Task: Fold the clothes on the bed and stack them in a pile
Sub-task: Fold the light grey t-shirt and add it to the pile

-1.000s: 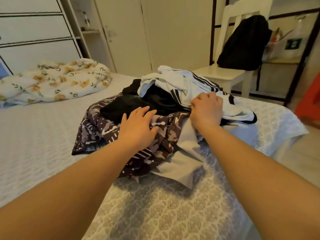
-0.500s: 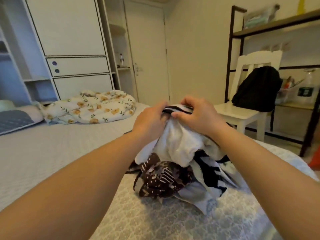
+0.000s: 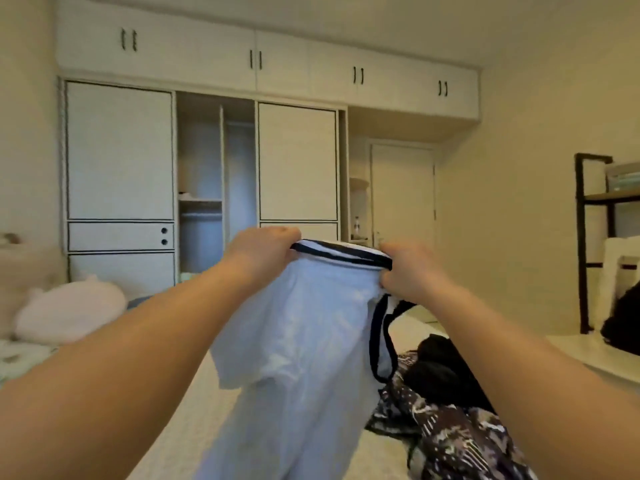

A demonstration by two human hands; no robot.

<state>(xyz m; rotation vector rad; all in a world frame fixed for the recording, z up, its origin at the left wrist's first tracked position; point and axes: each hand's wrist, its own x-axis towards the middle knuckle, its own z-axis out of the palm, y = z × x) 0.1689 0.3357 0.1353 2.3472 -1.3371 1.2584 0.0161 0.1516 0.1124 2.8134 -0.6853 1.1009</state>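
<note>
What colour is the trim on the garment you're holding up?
Black or very dark, edging the white garment at its top trim; head view, the only one.

White built-in wardrobe (image 3: pixel 207 161) with black handles spans the frame's upper half; a closed door (image 3: pixel 403 192) centre right; dark-framed shelf unit (image 3: pixel 588 237) at right edge; cream walls (image 3: pixel 519 168).

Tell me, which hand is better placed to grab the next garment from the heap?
Right, probably. The right hand hangs almost above the dark patterned clothes heap; the left hand is farther away. Both currently grip the white black-trimmed shirt.
</note>
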